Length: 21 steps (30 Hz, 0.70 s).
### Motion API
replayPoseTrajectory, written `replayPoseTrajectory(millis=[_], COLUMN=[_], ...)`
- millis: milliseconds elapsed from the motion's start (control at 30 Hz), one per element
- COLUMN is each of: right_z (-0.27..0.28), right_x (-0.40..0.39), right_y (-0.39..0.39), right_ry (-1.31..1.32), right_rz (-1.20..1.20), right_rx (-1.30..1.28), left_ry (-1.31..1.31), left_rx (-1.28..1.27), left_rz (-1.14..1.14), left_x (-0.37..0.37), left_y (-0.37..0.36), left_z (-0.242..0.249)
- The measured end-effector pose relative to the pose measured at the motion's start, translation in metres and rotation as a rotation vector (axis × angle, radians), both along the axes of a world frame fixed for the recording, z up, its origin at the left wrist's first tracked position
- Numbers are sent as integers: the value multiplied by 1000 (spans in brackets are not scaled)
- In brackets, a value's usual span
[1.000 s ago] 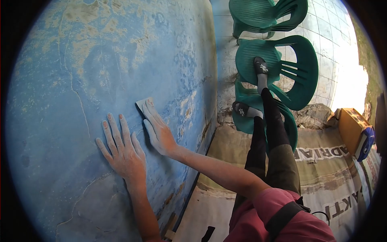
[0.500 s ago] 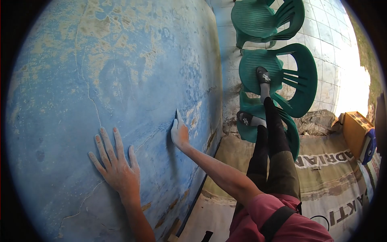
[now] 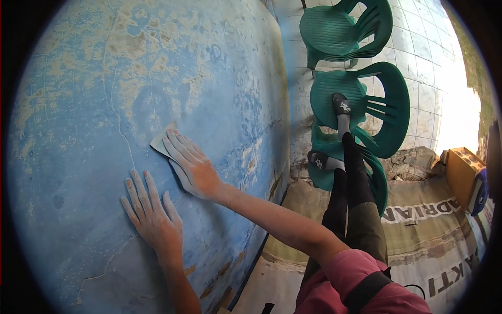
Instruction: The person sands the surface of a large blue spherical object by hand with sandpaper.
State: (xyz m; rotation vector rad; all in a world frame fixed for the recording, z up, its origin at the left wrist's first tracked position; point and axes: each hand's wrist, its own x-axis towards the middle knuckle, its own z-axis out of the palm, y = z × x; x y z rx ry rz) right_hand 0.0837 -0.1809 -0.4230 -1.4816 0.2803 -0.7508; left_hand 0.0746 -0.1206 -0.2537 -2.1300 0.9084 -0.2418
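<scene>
A blue painted wall (image 3: 157, 104), with worn patches and thin cracks, fills the left side of the view. Flat against it lies my left hand (image 3: 155, 222), fingers spread and dusted with pale powder, holding nothing. Above and to the right of it, my right hand (image 3: 194, 170) presses a grey sheet of sandpaper (image 3: 160, 142) to the wall. The paper's corner sticks out past the fingertips; the rest is hidden beneath the palm and fingers.
My feet in dark slippers stand on green plastic chairs (image 3: 342, 144), one foot per seat. Another green chair (image 3: 330, 31) is farther along. Below lies a printed tarp (image 3: 408, 246), with a cardboard box (image 3: 463, 170) at its right. White tiles (image 3: 418, 68) cover the floor.
My right hand has moved left across the wall with the sandpaper, nearer my left hand, and its fingers now lie flatter. My left hand has barely shifted.
</scene>
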Motion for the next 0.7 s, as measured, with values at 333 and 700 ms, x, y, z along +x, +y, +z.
replayPoseTrajectory(millis=[333, 700], right_z=[-19, -38], right_x=[-45, -65], right_y=[41, 66], right_ry=[165, 296], right_rz=[50, 2], right_rx=[179, 284], left_ry=[-32, 12], left_rx=[42, 26], left_rz=[-34, -34], left_x=[2, 8], left_y=[-4, -6], left_z=[-9, -32])
